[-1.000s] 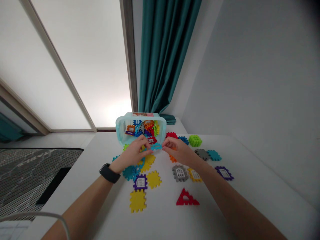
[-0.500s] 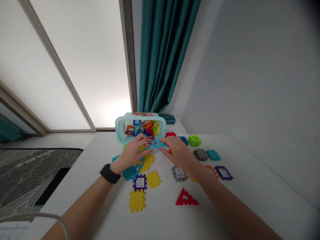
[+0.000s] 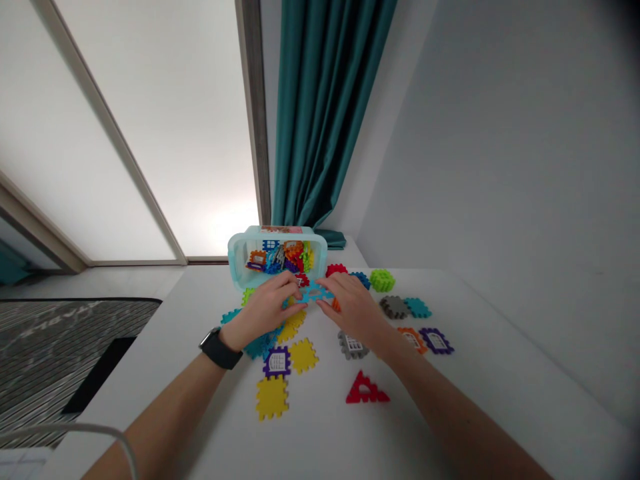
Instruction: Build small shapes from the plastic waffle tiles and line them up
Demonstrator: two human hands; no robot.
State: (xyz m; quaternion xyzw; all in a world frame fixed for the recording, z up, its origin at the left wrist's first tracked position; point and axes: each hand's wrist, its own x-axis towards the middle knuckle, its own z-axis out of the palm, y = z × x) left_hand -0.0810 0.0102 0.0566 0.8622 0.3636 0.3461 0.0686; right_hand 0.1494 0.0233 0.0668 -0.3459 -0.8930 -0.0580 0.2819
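Two bare hands are on one light blue piece (image 3: 315, 291) right now, and it sits in the gap between them, just in front of the tub. The right hand (image 3: 356, 303) has the piece's right end between thumb and curved fingers, so that one's a narrow hold. The left hand (image 3: 270, 305) is bent in, with its fingertips at the other end; honestly can't tell if it's really pinching or just touching. There's a black watch (image 3: 220, 349) on that wrist too. Just beyond both hands is the pale aqua tub (image 3: 237, 263), opening facing this way, with a jumble of colourful pieces (image 3: 287, 256) inside. Under and beside the left hand there's a cluster of blue pieces (image 3: 260, 345) plus a yellow bit (image 3: 293, 327), partly covered. Nearer than that hand you've got a purple window piece (image 3: 277, 361), a small yellow piece (image 3: 303, 355) just beside it and a yellow square (image 3: 272, 397) closest to the wearer. Past the right hand there's a lime green stack (image 3: 382, 280), and off to its right lie a dark grey piece (image 3: 394, 307) and a turquoise piece (image 3: 418, 307). Closer in from the right hand is a grey window piece (image 3: 352, 346), then a red triangle (image 3: 367, 388) lying flat on the white tabletop (image 3: 320, 433). On the outer side of the right forearm, an orange window piece (image 3: 413, 339) sits next to another purple one (image 3: 437, 341).
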